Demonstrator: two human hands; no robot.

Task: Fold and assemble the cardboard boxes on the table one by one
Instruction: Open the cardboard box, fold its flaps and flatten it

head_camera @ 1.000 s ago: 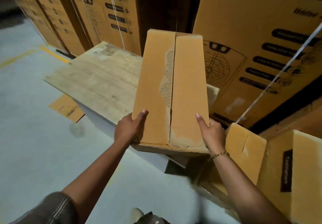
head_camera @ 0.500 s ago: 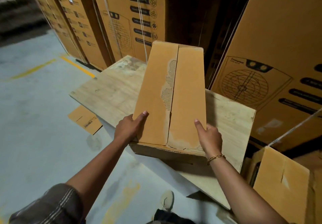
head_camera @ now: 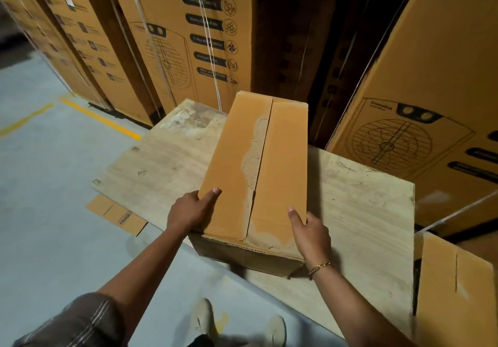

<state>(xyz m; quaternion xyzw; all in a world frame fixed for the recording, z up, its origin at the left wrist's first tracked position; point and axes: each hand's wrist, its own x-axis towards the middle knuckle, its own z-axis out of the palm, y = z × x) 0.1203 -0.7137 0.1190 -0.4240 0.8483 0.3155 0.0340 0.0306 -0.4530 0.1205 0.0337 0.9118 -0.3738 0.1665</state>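
An assembled brown cardboard box (head_camera: 283,163) lies lengthwise over the wooden table (head_camera: 363,212), its two top flaps meeting in a centre seam with torn paper along it. My left hand (head_camera: 190,210) grips the box's near left corner, thumb on top and fingers down the side. My right hand (head_camera: 310,232) grips the near right corner the same way; a gold bracelet is on that wrist. The box's near end overhangs the table's front edge.
Tall printed appliance cartons (head_camera: 188,36) stand strapped behind the table, and another (head_camera: 431,90) leans at the right. More plain boxes (head_camera: 455,287) stand at the lower right. A flat piece of cardboard (head_camera: 116,214) lies on the grey floor at the left.
The box has come down and forward over the table, still held by both hands at its near corners. The view has swung so that more of the tabletop shows.
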